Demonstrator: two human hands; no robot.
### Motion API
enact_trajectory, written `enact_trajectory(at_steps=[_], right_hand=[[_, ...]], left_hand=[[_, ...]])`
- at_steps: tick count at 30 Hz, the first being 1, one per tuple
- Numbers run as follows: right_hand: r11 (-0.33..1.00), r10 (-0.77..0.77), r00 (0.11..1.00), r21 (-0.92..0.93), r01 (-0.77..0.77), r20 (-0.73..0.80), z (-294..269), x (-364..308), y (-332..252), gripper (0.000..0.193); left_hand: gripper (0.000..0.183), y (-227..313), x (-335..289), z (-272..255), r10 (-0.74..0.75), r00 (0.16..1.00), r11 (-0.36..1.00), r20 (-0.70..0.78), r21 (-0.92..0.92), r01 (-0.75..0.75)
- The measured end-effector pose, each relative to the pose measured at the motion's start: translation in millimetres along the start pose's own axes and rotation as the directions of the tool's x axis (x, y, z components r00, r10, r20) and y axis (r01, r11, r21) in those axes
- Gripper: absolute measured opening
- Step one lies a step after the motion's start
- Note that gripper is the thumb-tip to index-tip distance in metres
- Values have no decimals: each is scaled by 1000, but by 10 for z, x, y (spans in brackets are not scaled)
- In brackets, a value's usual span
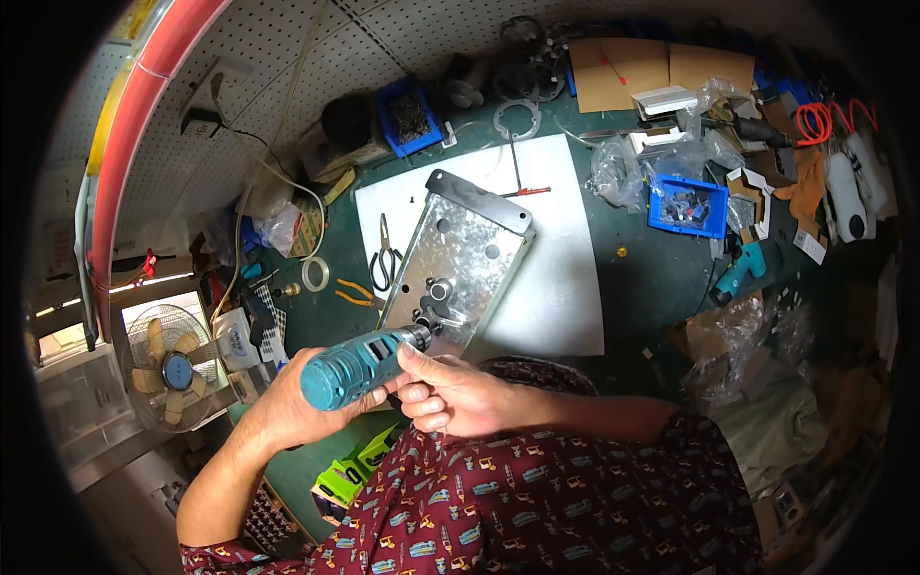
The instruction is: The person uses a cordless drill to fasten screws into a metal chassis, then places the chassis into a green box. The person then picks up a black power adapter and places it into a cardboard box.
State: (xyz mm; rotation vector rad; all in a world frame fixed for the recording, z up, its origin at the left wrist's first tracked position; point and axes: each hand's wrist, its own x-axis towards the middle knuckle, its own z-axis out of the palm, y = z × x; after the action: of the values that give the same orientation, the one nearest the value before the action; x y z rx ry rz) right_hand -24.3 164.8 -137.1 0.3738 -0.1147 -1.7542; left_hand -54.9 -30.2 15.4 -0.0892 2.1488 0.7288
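Observation:
My left hand (287, 398) grips the rear of a teal electric screwdriver (356, 364). My right hand (448, 391) wraps its front, the thumb lying near the chuck. The tool's tip presses on a small metal fitting (436, 292) at the near end of a galvanised metal plate (470, 251). The plate lies tilted on a white sheet (565, 278) covering the green bench.
Scissors (384, 257) and orange-handled pliers (356, 295) lie left of the plate, a red-handled T-wrench (518, 177) behind it. Blue parts bins (686, 206), plastic bags, cardboard and a second teal driver (738, 271) crowd the right. A fan (172, 369) stands at the left.

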Motion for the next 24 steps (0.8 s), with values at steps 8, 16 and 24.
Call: enact_trajectory(at_steps=[8,16,24], right_hand=[[999,27,999,-35,-28,-21,-24,13,-20,54],[970,62,991,-225,-88,-118,12,-37,-126,64],[948,17,985,-311,-71,-171,26,-91,-187,74]], left_hand=[[37,94,-25,53,-34,999,998,-22,-62,33],[40,-59,-61,111,19,997,999,-69,-44,-22],[38,-111,2,40,-44,999,999,-4,-14,44]])
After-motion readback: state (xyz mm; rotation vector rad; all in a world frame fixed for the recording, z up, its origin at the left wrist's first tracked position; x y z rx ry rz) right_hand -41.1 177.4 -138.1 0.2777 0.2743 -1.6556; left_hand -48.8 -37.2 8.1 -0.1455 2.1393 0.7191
